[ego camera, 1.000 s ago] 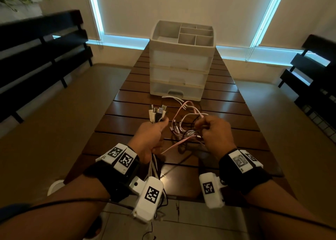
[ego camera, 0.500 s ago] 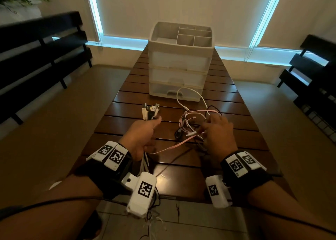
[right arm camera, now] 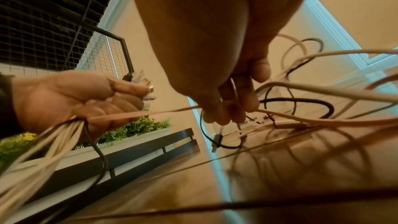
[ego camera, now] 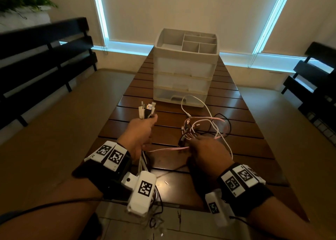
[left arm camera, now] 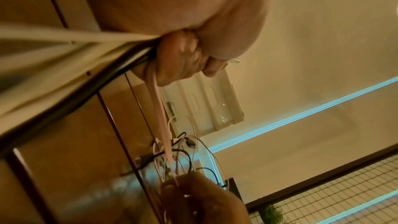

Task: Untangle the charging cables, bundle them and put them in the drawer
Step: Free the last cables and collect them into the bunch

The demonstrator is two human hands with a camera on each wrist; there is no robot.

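My left hand [ego camera: 140, 136] grips a bunch of charging cables, their USB plugs [ego camera: 147, 109] sticking up past the thumb and the loose lengths hanging off the table's near edge. A flat pink cable [ego camera: 167, 149] runs from that fist to my right hand [ego camera: 205, 149], whose fingers pinch strands of the tangle [ego camera: 205, 127] of white, pink and black cables on the table. In the right wrist view the fingertips [right arm camera: 226, 115] hold thin strands above the wood. The white drawer unit [ego camera: 183, 70] stands behind, all drawers closed.
The slatted wooden table [ego camera: 245, 149] is narrow, with floor on both sides. Black benches [ego camera: 41, 58] stand left and right. A white cable loop [ego camera: 192, 101] lies against the bottom drawer. Blinds cover the windows behind.
Both hands moved apart, the left to the left with the plugs. The tangle has spread out toward the drawer unit and the pink cable is now stretched between the hands.
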